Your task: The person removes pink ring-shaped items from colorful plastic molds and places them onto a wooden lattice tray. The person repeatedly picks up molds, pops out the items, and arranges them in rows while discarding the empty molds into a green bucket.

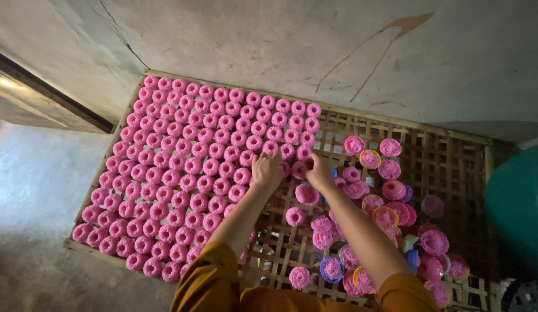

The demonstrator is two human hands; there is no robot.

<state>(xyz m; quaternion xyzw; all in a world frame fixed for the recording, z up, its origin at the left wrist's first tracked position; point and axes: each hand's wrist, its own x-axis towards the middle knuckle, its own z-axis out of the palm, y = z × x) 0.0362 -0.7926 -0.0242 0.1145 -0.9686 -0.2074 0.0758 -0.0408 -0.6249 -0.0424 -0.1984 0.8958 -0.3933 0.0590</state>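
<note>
A single head-worn camera looks steeply down from above the person's shoulders, facing forward toward the wall (pixel 269 40). It sits close over the outstretched forearms, taking in nearly the whole woven bamboo tray (pixel 448 156) on the floor (pixel 32 190), the tray's right end cut off by the frame edge

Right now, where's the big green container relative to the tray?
In the head view the green container sits at the far right edge, just past the right rim of the woven bamboo tray, beside the loose pink cakes.
</note>
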